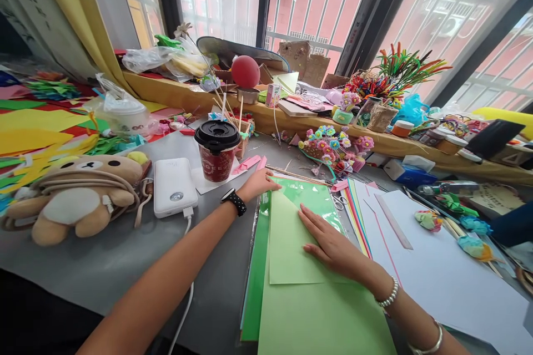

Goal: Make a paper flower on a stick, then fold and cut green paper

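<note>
A light green paper sheet [291, 255] lies before me with its upper part folded over, the fold slanting down from its top left corner. At that corner are the bunched fingers of my left hand [261, 182], closed on the paper. My right hand [328, 239] rests flat on the folded layer, fingers stretched out along the slanted edge. Beneath is a clear plastic packet of green paper [310, 191], with more light green paper [325, 316] at the near side. Scissors [339, 201] lie just right of the packet, partly hidden.
Left stand a lidded cup [216, 158], a white power bank [175, 186] with its cable, and a plush bear [85, 194]. To the right are white sheets [441, 266], a ruler [393, 221] and coloured strips [360, 216]. Crafted flowers [328, 147] sit behind, below a cluttered ledge.
</note>
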A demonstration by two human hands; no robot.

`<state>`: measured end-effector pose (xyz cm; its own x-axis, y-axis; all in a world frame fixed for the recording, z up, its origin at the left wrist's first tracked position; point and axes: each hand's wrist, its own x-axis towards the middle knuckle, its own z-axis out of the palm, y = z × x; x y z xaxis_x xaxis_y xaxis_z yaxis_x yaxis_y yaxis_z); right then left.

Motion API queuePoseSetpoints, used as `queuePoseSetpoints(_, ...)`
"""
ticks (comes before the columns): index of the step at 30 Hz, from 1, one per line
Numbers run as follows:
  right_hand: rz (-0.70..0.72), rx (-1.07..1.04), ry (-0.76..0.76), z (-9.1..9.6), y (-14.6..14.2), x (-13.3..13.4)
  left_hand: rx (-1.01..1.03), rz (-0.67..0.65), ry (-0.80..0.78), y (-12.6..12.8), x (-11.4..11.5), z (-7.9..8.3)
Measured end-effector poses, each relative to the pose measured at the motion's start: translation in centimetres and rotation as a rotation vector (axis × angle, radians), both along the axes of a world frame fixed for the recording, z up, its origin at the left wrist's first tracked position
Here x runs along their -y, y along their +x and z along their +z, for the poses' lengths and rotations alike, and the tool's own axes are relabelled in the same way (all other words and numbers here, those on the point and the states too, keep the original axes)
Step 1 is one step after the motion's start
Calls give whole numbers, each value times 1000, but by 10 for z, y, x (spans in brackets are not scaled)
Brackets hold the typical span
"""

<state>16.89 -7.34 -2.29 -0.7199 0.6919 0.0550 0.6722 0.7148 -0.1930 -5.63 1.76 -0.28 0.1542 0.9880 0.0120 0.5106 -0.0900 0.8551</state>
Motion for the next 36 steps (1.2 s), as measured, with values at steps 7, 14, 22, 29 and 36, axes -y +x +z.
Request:
queuePoseSetpoints(7,-45,-51,-80,5,1,2,378,7,-126,-6,16,6)
queuePoseSetpoints(14,-77,-160,-178,5,12,6,566,-38,-100,1,16,2)
queuePoseSetpoints(22,-261,-481,-457,39,-18,-38,616,-78,30,10,19,9)
queuePoseSetpoints(29,-297,-797,-885,59,-40,-57,682,-116,73,12,32,18)
queuePoseSetpoints(36,-399,-924,-885,56,-34,-50,702,-170,-47,17,42,19)
